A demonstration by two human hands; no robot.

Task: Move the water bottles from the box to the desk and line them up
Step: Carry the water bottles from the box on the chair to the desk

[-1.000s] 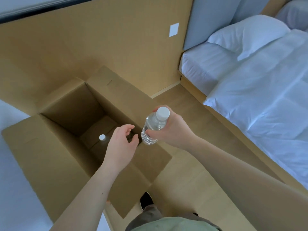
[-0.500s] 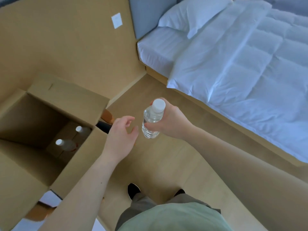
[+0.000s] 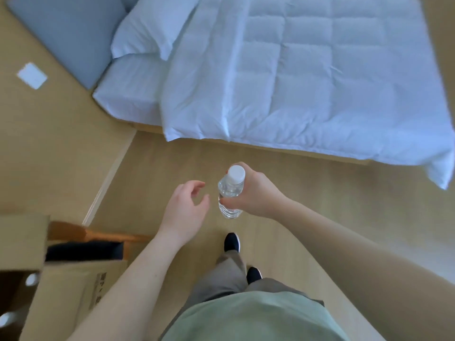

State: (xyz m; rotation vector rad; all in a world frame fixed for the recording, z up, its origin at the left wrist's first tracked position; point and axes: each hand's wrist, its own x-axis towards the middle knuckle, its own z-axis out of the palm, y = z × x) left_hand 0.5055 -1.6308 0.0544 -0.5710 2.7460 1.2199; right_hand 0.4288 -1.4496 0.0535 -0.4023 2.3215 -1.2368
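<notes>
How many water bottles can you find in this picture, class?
3. One water bottle is gripped in the right hand; two white caps show inside the cardboard box at lower left. More may be hidden in the box.

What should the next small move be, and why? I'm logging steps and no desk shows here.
Probably keep turning away from the box to find the desk, carrying the bottle upright. The right hand already has a firm grip on it, the left hand is empty, and only floor and bed lie ahead.
</notes>
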